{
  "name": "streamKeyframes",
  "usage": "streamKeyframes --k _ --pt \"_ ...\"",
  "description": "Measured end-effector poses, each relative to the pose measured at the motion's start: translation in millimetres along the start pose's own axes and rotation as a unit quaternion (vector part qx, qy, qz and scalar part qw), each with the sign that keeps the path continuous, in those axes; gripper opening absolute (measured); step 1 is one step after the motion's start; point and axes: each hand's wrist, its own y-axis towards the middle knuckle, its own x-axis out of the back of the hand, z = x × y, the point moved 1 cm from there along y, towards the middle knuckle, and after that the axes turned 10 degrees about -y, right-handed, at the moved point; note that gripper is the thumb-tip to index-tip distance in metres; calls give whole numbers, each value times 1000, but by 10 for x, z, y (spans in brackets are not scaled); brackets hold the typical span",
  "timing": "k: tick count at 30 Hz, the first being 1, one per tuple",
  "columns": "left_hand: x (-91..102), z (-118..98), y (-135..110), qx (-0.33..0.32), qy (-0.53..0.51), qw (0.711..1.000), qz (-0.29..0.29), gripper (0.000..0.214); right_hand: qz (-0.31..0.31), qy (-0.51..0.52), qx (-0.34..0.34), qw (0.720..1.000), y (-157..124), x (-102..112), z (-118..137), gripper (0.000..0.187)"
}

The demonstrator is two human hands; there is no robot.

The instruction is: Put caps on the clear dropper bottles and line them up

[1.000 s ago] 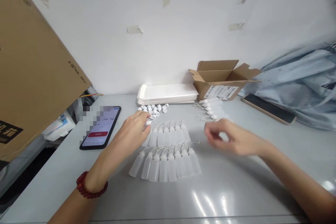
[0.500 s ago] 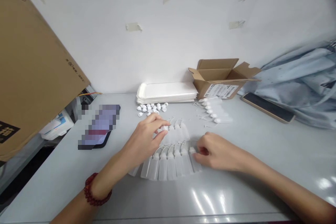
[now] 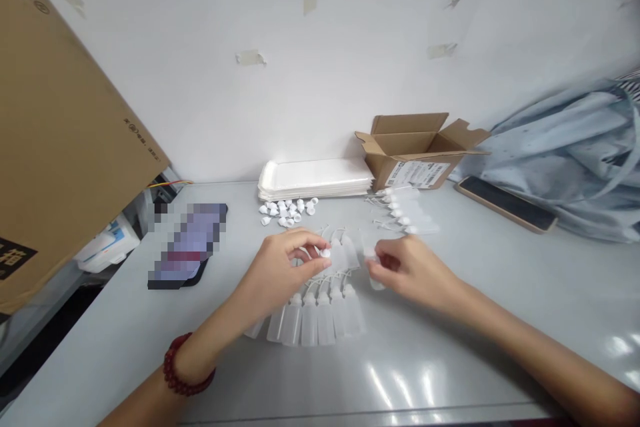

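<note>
My left hand (image 3: 285, 265) pinches a small white cap (image 3: 325, 253) between thumb and fingertips, above the rows of bottles. My right hand (image 3: 407, 268) grips a small translucent squeeze bottle (image 3: 374, 267), lifted off the table and tilted toward the cap. Below the hands a row of several such bottles (image 3: 320, 313) lies side by side on the grey table (image 3: 450, 347), with a second row (image 3: 345, 252) behind it, partly hidden by my fingers. A heap of loose white caps (image 3: 287, 209) lies farther back.
A stack of white trays (image 3: 316, 178) and an open cardboard box (image 3: 417, 150) stand against the wall. More bottles (image 3: 410, 213) lie before the box. A phone (image 3: 187, 253) lies at left, another phone (image 3: 505, 203) and a blue cloth (image 3: 565, 153) at right. A large carton (image 3: 60, 127) looms left.
My left hand took a cap from the heap and brought it toward the middle. My right hand came down to the front row, took its rightmost bottle and raised it.
</note>
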Motion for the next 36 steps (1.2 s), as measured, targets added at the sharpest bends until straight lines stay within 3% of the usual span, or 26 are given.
streamKeyframes --k 6,12,19,23,27,32,36 --pt "-81 20 -3 119 -196 973 33 22 -24 209 66 975 -60 -19 67 22" --pt "-172 -3 -29 94 -292 950 52 20 -27 247 112 962 -112 -81 120 13" --pt "-160 -69 -53 64 -291 952 74 18 -1 239 154 959 -132 5 164 19" --pt "-139 -106 -68 37 -272 957 94 16 61 285 125 948 -145 19 154 26" --pt "-137 -121 -86 -2 -199 977 77 14 110 332 96 932 -145 -5 144 34" --pt "-147 -117 -85 29 -164 985 49 19 99 367 43 924 -113 -8 141 31" --pt "-143 -71 -64 45 -168 984 32 19 70 340 35 937 -83 2 127 32"
